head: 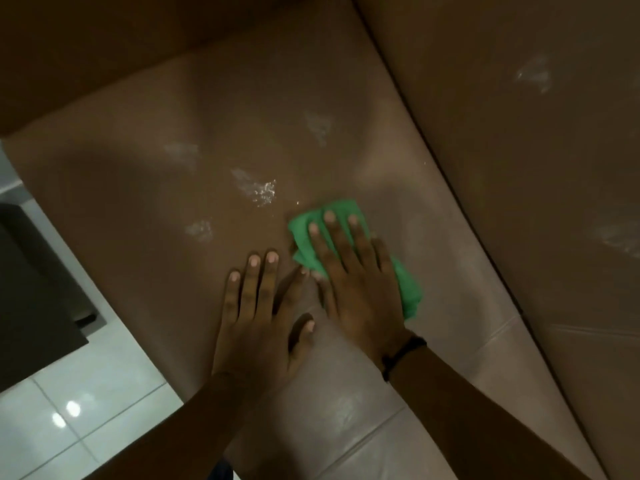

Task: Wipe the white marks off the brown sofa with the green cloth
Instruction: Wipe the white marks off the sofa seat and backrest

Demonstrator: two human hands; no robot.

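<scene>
We see a bright green cloth (341, 216) on the brown sofa (138, 188), chalky white marks (256, 190) smeared across it, beside glossy white floor tiles (86, 427).

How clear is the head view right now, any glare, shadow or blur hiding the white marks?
Head view: dim and soft overall. The marks beside the green cloth show best, one glinting at. Those on the right cushion look faint and smeared. A shadow darkens the sofa around the left hand and right hand. The floor tiles bear two bright reflections. Straight edges bend toward the frame borders.
</scene>
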